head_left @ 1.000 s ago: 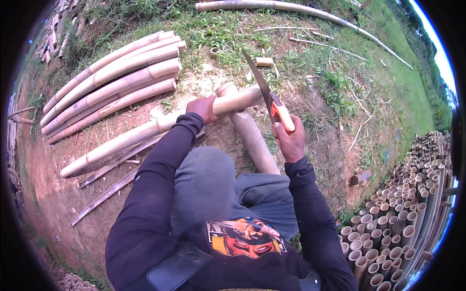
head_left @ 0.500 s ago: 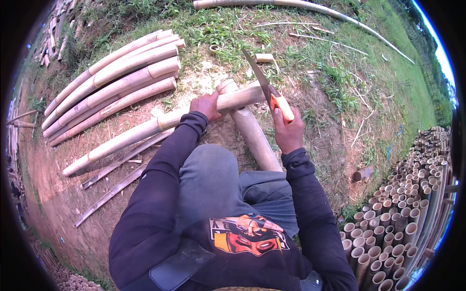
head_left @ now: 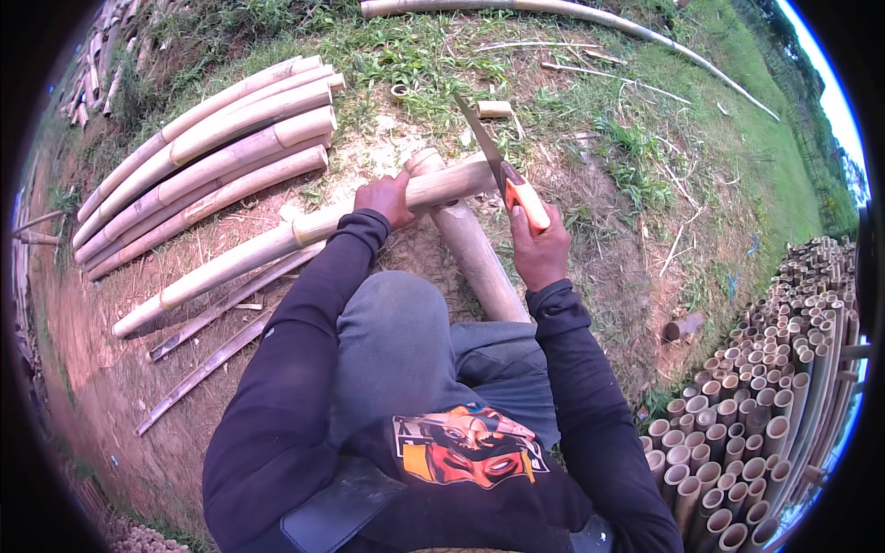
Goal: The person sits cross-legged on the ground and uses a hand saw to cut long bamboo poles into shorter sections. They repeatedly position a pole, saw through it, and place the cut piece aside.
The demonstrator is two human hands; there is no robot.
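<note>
My left hand (head_left: 387, 200) is closed around a pale bamboo pole (head_left: 244, 249), pressing on it just left of where it crosses a thicker support piece (head_left: 479, 267). The pole slants from the lower left up to its right end. My right hand (head_left: 540, 247) grips the orange handle of a handsaw (head_left: 525, 200). Its blade points up and away, lying across the pole close to the right end. Whether the teeth are sunk into a cut cannot be made out. The support piece runs from beneath the pole back toward my bent legs.
Several cut bamboo poles (head_left: 217, 152) lie side by side at the upper left. Two split strips (head_left: 203, 373) rest below the held pole. A short offcut (head_left: 494, 109) sits beyond the saw. Many upright bamboo tubes (head_left: 728, 433) are stacked at the lower right.
The whole view has shifted slightly, so everything sits a little further left. Both hands keep their grips, and the saw stays at nearly the same place on the pole.
</note>
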